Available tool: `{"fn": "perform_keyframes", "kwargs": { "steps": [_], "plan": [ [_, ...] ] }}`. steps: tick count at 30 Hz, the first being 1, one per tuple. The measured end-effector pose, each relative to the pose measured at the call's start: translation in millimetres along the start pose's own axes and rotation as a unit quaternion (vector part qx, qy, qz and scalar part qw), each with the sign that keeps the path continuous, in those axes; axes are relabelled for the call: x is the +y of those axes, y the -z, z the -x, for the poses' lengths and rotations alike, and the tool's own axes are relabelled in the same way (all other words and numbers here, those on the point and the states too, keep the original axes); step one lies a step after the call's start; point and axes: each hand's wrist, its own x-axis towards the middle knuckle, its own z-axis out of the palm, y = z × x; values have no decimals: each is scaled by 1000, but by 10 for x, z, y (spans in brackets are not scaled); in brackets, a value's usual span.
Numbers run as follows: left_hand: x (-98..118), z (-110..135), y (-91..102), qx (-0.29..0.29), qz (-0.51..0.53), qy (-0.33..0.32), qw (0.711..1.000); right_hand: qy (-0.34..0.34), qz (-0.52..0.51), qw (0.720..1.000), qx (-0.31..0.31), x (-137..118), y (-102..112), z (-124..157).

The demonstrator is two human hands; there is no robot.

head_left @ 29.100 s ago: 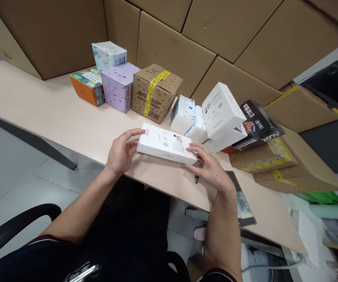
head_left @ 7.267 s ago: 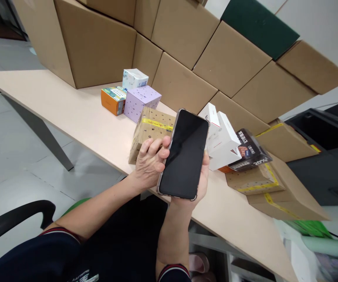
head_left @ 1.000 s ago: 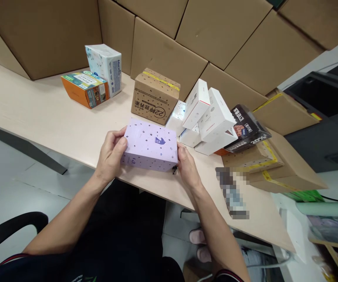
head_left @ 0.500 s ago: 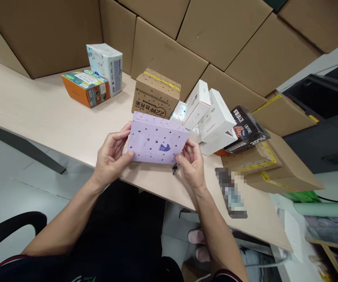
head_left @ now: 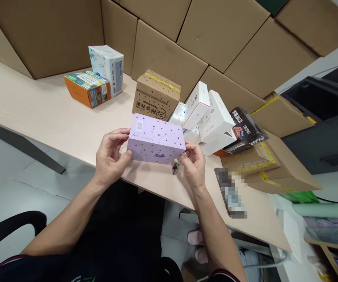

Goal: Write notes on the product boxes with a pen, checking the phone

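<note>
Between my two hands is a purple box (head_left: 157, 137) with small dark spots, a barcode on its upper face and a blue figure on the side facing me. My left hand (head_left: 112, 158) grips its left end, thumb on the near face. My right hand (head_left: 193, 162) holds the right end, with thumb and fingers closed at the corner. Under that end, a small dark object (head_left: 175, 167) lies on the table; its kind is unclear. Just behind the purple box stands a brown carton (head_left: 156, 96) with yellow tape.
White boxes (head_left: 216, 115) lean together at centre right, beside a black box (head_left: 247, 131). An orange box (head_left: 88, 92) and a pale blue package (head_left: 107, 68) stand at back left. Large cardboard boxes (head_left: 169, 51) wall the rear. A blurred-out flat object (head_left: 230, 192) lies at right.
The purple box has tipped in my hands: its barcoded face now shows broadly, and the face with the blue figure looks narrower. Both hands keep their hold at the ends.
</note>
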Motion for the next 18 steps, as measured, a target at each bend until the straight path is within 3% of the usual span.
{"fn": "perform_keyframes", "kwargs": {
  "steps": [4, 7, 9, 12, 15, 18],
  "plan": [
    [-40, 18, 5, 1, -23, -8, 1000, 14, 39, 999, 3, 31, 53, -31],
    [-66, 28, 27, -15, -59, -11, 998, 47, 202, 978, 14, 58, 149, -66],
    [-70, 24, 39, -29, -98, -33, 994, 48, 361, 931, -4, 70, 224, -82],
    [-34, -5, 19, -36, -171, -91, 980, -9, 529, 845, -79, 80, 302, -87],
    [39, -45, -48, -26, -237, -147, 960, -36, 594, 789, -150, 82, 318, -83],
    [85, -60, -136, -19, -283, -227, 932, -21, 627, 758, -177, 82, 299, -87]
  ]
}}
